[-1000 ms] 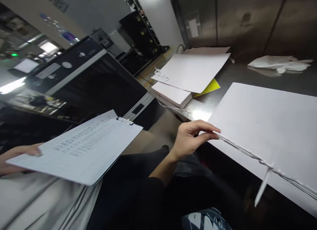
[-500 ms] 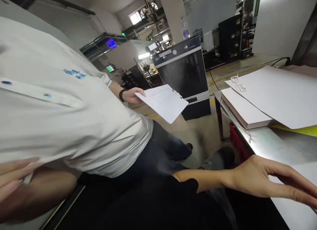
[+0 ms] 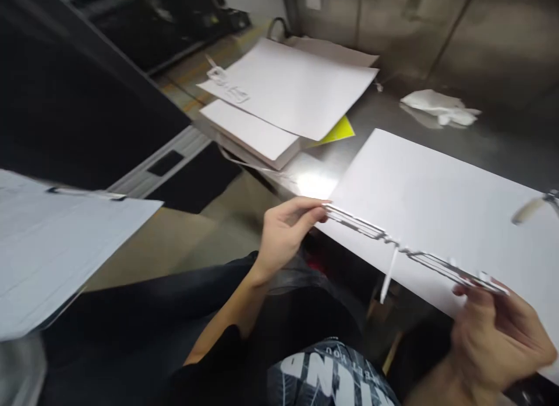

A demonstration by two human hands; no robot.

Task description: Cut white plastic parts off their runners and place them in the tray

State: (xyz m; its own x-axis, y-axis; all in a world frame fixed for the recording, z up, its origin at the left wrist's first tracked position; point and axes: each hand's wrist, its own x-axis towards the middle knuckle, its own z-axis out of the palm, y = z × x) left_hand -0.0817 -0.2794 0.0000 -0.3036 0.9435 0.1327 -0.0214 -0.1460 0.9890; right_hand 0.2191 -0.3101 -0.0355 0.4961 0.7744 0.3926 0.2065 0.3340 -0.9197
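Between both hands I hold a thin, long metal frame part [image 3: 437, 263] with slots along it and a small prong hanging from its middle. My left hand [image 3: 283, 231] pinches its left end between thumb and fingers. At the other end, my right hand [image 3: 502, 330] grips it, blurred by motion. The part is tilted, its right end nearer to me, above the front edge of a large white sheet [image 3: 437, 184] on the metal table.
A stack of white paper [image 3: 257, 129] lies at the table's left, with a similar slotted piece [image 3: 229, 85] on its top sheet. Crumpled white tissue [image 3: 441, 106] lies farther back. A tool [image 3: 528, 211] rests at right. A clipboard with paper [image 3: 65, 237] juts in from the left.
The view has swung right toward the table. Both my hands now hold the metal part; earlier one hand reached over the table edge. The person in the white shirt has left the view except possibly at the lower left.
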